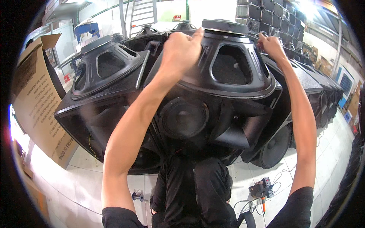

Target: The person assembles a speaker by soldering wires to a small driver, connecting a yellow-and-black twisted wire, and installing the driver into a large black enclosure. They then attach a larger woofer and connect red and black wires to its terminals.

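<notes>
A large black speaker driver (243, 45) lies magnet-up on a black speaker cabinet (182, 117) in front of me. My left hand (181, 51) is closed at the driver's left side. Its thumb points up beside the round magnet (224, 26), and the other fingers are mostly hidden, so what they hold does not show. On the driver's far right, my right hand (272, 46) is closed, thumb and forefinger drawn together. Anything between them is too small to make out. A second magnet-up driver (106, 64) rests on the cabinet to the left.
A tall cardboard box (38, 98) stands at the left. More black cabinets (304, 79) run along the right. On the tiled floor lie a soldering iron with an orange handle (263, 205), its dark station (260, 188) with cables, and a wire spool (138, 196). A ladder (143, 17) stands behind.
</notes>
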Available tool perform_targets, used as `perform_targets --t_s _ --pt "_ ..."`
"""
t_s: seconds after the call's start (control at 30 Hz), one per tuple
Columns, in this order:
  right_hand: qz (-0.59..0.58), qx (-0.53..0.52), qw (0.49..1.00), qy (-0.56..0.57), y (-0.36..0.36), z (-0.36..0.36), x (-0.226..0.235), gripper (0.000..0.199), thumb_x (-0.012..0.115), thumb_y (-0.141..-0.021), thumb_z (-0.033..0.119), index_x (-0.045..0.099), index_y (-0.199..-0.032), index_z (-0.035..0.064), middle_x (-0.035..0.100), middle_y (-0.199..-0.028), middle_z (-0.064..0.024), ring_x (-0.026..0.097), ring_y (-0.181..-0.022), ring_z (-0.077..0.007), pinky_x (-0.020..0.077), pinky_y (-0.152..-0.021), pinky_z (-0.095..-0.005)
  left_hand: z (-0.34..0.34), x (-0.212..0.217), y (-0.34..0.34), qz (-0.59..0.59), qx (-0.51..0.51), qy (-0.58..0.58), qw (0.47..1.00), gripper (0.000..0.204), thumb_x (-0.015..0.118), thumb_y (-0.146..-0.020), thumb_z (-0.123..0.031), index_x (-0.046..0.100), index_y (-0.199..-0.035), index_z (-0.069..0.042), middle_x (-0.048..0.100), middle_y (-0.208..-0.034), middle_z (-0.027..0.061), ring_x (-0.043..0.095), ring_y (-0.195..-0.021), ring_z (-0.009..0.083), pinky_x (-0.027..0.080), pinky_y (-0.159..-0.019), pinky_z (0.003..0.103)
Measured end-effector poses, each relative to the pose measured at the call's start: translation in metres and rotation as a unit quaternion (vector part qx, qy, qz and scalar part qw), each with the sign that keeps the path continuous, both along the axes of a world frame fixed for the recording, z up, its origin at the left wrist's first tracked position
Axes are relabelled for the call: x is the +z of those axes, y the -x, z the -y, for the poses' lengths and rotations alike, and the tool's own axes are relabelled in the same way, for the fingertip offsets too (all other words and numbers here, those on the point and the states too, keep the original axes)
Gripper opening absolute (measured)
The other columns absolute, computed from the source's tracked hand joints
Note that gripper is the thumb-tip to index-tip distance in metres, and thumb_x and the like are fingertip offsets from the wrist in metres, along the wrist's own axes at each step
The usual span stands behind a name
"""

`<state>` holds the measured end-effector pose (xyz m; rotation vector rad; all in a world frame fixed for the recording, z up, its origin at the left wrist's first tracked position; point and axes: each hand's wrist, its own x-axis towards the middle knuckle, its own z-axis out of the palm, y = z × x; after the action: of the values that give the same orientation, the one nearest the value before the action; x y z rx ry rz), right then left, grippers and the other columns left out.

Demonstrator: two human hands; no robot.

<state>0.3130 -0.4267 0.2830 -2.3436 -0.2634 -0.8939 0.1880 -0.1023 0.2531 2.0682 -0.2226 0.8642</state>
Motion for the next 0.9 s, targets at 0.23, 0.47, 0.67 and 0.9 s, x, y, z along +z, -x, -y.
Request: perform_targets --t_s 0.23,0.47,0.67,0.9 --pt "-0.011 0.031 0.999 0.040 -0.019 -0.011 -0.021 0.074 0.049 -0.099 0.060 0.070 -0.078 -0.0081 0.066 -0.071 -0.0237 0.064 -0.069 -0.0298 0.0501 -0.072 -0.0445 -0.006 -0.012 -0.004 0.035 0.004 -0.022 0.999 0.052 0.062 -0.093 -0.043 0.072 -0.089 0.008 0.071 -0.081 0.0260 0.072 -0.084 0.0348 0.053 -0.080 0.041" --pt "0.247 -0.120 0.950 -0.146 0.129 -0.007 -0.110 0.042 0.056 -0.103 0.034 0.072 -0.088 -0.0025 0.069 -0.073 -0.0057 0.056 -0.065 -0.0087 0.0452 -0.061 -0.0269 -0.016 -0.106 0.093 0.317 -0.021 -0.073 0.945 0.009 0.070 -0.081 0.003 0.068 -0.089 -0.001 0.067 -0.082 0.0117 0.063 -0.071 0.0238 0.049 -0.066 0.031" --pt "0.300 0.032 0.904 0.304 0.189 -0.047 -0.187 0.042 0.081 -0.079 0.015 0.064 -0.112 -0.0063 0.067 -0.106 -0.0195 0.064 -0.101 -0.0358 0.0519 -0.085 -0.0443 0.029 -0.242 0.108 0.062 -0.117 -0.053 0.990 0.020 0.079 -0.081 -0.011 0.068 -0.095 0.000 0.069 -0.085 0.0161 0.067 -0.073 0.0320 0.054 -0.067 0.038" --pt "0.137 -0.089 0.917 0.365 0.166 -0.053 -0.188 0.050 0.073 -0.087 0.014 0.054 -0.129 -0.0039 0.051 -0.128 -0.0239 0.053 -0.117 -0.0451 0.0454 -0.095 -0.0503 0.068 -0.280 0.090 -0.036 -0.050 0.046 0.997 0.044 0.079 -0.082 -0.011 0.059 -0.118 0.006 0.066 -0.100 0.0234 0.068 -0.082 0.0357 0.056 -0.073 0.041"
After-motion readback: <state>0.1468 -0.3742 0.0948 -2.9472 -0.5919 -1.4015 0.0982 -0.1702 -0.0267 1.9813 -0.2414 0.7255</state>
